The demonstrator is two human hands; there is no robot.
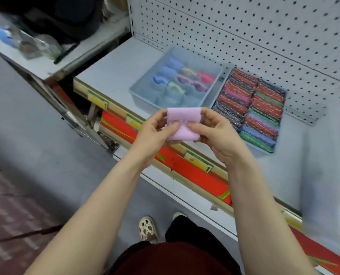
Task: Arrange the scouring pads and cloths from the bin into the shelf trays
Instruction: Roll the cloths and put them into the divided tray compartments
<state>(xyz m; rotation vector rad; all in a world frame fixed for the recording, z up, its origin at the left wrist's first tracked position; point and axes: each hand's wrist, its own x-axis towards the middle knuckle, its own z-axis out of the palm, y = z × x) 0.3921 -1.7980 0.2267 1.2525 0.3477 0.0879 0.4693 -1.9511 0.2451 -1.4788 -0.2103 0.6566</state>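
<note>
While the left hand (pixel 155 129) pinches the pink cloth (pixel 183 124), the right hand (pixel 214 130) pinches its other side.

cloth tray (pixel 143 92) left of pad tray (pixel 219 94), touching | both on shelf (pixel 113 72)

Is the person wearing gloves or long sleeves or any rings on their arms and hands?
No. Both arms are bare right up to the bottom edge of the picture, with no sleeves in view. The left hand and the right hand have no gloves, and no rings, watch or bracelet can be seen. The fingernails look short and unpainted.
</note>
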